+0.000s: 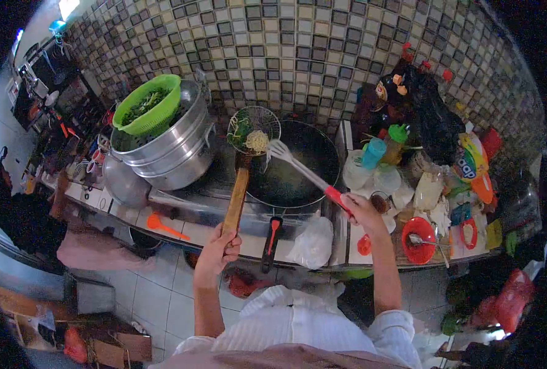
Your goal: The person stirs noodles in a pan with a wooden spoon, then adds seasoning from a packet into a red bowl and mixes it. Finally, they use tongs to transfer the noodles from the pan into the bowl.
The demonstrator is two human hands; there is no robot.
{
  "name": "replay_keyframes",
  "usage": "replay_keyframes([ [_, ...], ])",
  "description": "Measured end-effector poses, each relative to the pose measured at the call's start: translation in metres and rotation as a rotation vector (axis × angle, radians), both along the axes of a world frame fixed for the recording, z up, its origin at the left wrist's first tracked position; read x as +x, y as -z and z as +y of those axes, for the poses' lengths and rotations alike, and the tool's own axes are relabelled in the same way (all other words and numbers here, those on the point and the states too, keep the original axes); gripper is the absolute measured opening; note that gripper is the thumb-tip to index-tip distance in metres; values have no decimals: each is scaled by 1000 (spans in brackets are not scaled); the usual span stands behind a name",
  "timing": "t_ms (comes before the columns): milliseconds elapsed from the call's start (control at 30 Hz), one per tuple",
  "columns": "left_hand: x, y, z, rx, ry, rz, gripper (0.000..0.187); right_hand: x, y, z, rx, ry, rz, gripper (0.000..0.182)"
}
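My left hand is closed round the wooden handle of a wire strainer. Noodles and green leaves lie in its mesh bowl, at the upper left of a large dark wok. With my right hand I grip the red handle of a pair of tongs. Their pale slotted head points up and left, right beside the noodles. Liquid seems to fill the wok's bottom, and its black handle points toward me.
A steel steamer pot stands at left, topped by a green basket of leaves. An orange spoon and a white plastic bag lie along the counter edge. Bottles, containers and a red bowl crowd the right. Another person is at far left.
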State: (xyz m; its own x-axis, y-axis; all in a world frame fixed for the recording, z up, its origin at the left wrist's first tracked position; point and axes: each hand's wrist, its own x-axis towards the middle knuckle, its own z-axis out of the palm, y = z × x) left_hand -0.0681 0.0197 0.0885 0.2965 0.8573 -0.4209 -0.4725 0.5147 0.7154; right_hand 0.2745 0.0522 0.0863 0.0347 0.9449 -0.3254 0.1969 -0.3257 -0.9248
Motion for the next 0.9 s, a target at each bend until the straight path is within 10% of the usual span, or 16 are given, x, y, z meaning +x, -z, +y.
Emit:
replay_keyframes([
  [467, 23, 11, -6, -51, 109, -27, 10, 0, -67, 40, 391, 47, -121, 31],
  [733, 26, 6, -10, -41, 111, -16, 9, -9, -7, 30, 497, 26, -1124, 30],
  [900, 26, 5, -11, -72, 85, -4, 10, -10, -21, 16, 392, 70, -1114, 33],
])
